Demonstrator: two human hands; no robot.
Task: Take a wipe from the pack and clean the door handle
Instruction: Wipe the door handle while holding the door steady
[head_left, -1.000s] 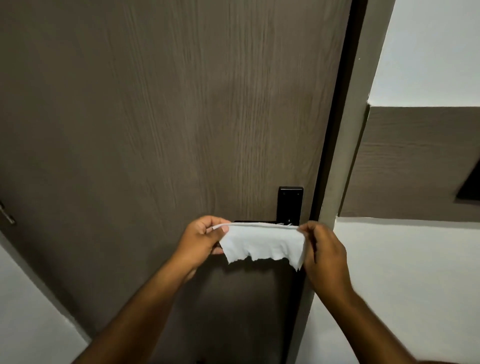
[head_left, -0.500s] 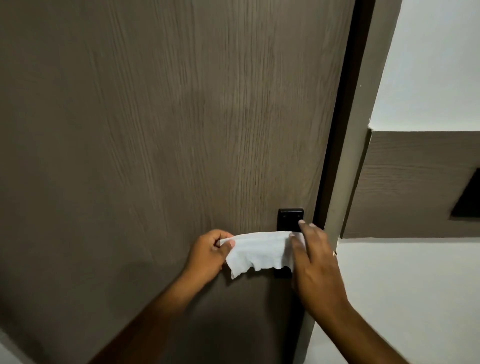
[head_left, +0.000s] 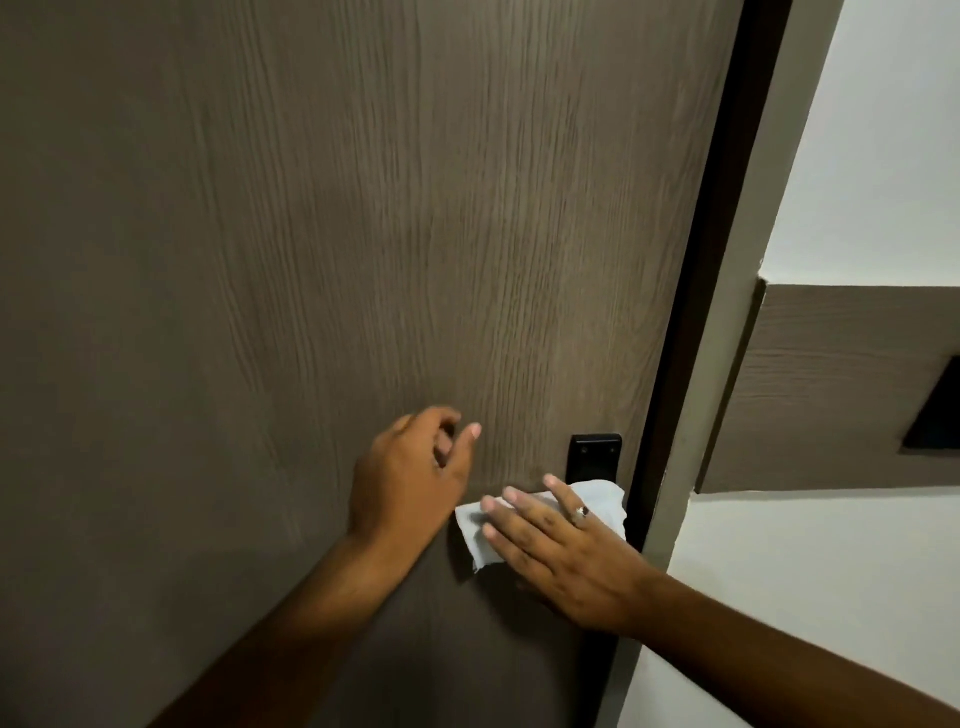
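Wipe (head_left: 597, 501) now lies draped over the door handle (head_left: 595, 457), pressed there under the right hand (head_left: 563, 551), whose fingers are spread flat across the cloth; a second ago it was stretched taut between both hands in front of the lever. Left hand (head_left: 410, 478) has let go and hovers loosely curled just beside the wipe, holding nothing. With only the black backplate showing and the lever apparently hidden under the cloth, the handover to one hand suggests rubbing is about to start.
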